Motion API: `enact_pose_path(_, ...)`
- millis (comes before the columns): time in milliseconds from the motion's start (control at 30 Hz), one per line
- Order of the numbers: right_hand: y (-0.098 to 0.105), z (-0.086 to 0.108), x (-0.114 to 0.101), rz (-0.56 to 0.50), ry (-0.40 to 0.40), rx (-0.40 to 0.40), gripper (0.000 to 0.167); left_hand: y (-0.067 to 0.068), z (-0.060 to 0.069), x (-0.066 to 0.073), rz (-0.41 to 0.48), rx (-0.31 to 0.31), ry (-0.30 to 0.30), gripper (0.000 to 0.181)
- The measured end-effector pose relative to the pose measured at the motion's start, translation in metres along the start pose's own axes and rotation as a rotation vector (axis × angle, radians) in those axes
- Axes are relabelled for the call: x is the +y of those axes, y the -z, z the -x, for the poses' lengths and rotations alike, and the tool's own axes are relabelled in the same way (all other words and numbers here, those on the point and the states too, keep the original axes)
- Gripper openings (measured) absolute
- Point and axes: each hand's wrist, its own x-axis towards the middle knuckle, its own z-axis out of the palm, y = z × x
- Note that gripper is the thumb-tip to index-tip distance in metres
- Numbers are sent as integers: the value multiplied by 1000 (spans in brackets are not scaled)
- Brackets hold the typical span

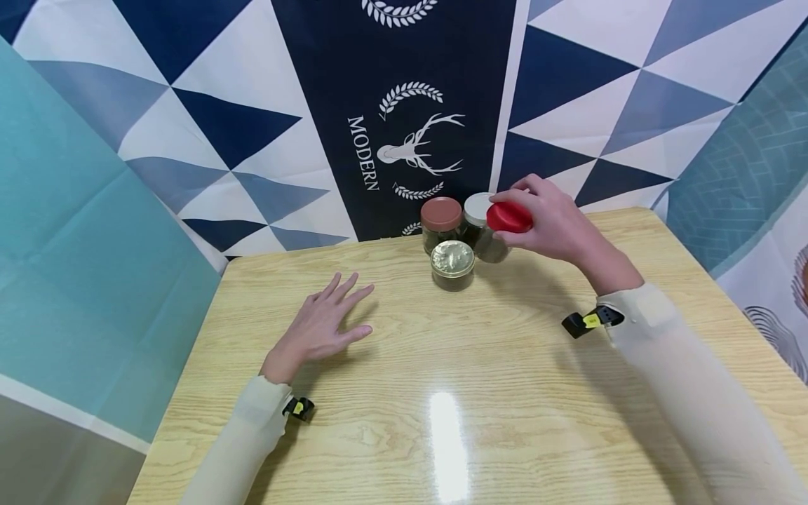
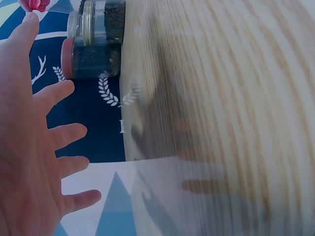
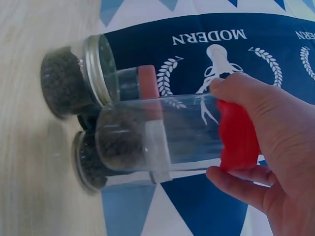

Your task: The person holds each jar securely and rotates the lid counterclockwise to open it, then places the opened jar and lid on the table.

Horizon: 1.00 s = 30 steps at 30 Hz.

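White-lidded jar [image 1: 477, 208] partly hidden behind held red-lidded jar [image 3: 189, 132]; latter's contents [image 3: 119, 142] blurred

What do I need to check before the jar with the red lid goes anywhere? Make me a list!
1. Right hand gripping the red lid: ok.
2. Lid sitting on the red-lidded jar: ok.
3. Lid screwed on tight, so the jar won't drop: cannot tell.
4. Lots of room around it: not ok, the white-lidded jar and gold-lidded jar are close by.
5. Left hand away from the jars: ok, its fingers are spread and hold nothing.
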Motion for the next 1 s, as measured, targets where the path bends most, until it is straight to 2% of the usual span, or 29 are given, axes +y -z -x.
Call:
enact_pose_path(267, -7, 11, 4, -97, -58, 106, 63, 1, 1, -1, -12, 0, 8, 83)
enact_pose_path(500, -15, 17, 4, -158, -104, 161, 62, 0, 1, -1, -13, -1, 9, 85)
enact_pose_path(667, -22, 18, 5, -184, -114, 206, 61, -1, 1, -2, -5, -2, 13, 86)
enact_pose_path(900, -25, 18, 5, -304, -176, 262, 60, -2, 1, -3, -13, 5, 11, 85)
enact_pose_path(1000, -27, 18, 5, -311, -184, 290, 59, -2, 1, -3, -15, 5, 12, 84)
